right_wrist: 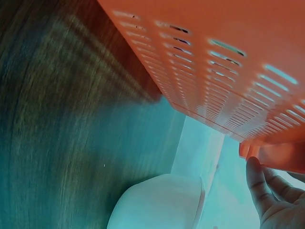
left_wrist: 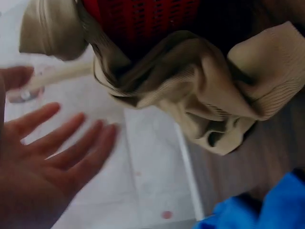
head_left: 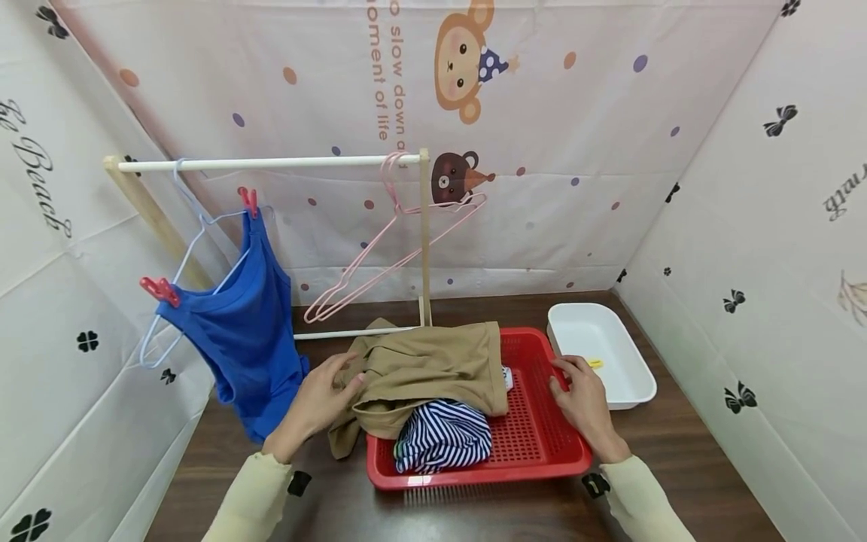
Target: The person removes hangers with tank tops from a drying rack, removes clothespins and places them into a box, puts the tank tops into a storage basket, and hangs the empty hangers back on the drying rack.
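Observation:
A red plastic basket (head_left: 542,436) with slotted sides stands on the table, and my right hand (head_left: 584,399) grips its right rim. In the right wrist view the fingers (right_wrist: 259,183) meet the basket's rim from outside. Brown trousers or similar brown clothing (head_left: 433,369) lie over the basket's left part and hang past its left edge. Below them a navy-and-white striped cloth (head_left: 447,436) is bunched in the basket. My left hand (head_left: 325,399) hovers beside the brown clothing; in the left wrist view its fingers (left_wrist: 90,152) are spread and hold nothing.
A rack with a white bar (head_left: 271,162) stands behind. On it hang a blue sleeveless top (head_left: 250,324) on a light-blue hanger with red clothespins (head_left: 161,290), and pink hangers (head_left: 352,275). A white tray (head_left: 609,331) holding a yellow clip (head_left: 594,363) sits right of the basket.

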Motion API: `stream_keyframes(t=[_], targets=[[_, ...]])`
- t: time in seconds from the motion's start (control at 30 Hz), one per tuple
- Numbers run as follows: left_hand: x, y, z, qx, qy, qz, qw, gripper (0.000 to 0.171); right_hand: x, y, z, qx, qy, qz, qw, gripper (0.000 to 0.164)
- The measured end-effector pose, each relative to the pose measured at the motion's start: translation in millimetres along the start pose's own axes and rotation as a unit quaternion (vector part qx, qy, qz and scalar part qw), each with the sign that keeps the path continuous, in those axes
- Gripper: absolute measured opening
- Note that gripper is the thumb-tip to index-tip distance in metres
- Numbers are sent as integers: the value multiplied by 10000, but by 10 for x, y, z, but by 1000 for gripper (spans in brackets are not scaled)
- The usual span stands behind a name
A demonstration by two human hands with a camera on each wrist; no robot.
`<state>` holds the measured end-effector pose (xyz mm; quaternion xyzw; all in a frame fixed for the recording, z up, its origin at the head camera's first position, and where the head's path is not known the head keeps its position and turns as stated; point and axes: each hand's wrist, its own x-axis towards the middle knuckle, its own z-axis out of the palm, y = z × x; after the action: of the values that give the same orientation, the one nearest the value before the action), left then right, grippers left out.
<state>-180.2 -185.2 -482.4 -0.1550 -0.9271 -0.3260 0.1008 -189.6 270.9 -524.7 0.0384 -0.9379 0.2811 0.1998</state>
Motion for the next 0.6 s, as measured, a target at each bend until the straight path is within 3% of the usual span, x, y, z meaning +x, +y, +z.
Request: stream_keyframes(t=[0.1,0.2,0.37,0.5,0.6], targets=[[-12,-80,67,-311,-708,-563,9954,60,-6,5,7,16,-14,36,10000,29],[-15,-116,162,-659,-971,-683,9907,60,-7,10,8,26,2,42,10000,29],[4,-105,302,-877,-461,-620,9931,42,0,12,7,58,17,37,10000,29],[21,-72,319,-638,79,-386,9972,20,-3,8,8,77,24,37,10000,30],[42,-50,299,-336,355,10,9988,13,-2,8,13,85,11,39,10000,29]])
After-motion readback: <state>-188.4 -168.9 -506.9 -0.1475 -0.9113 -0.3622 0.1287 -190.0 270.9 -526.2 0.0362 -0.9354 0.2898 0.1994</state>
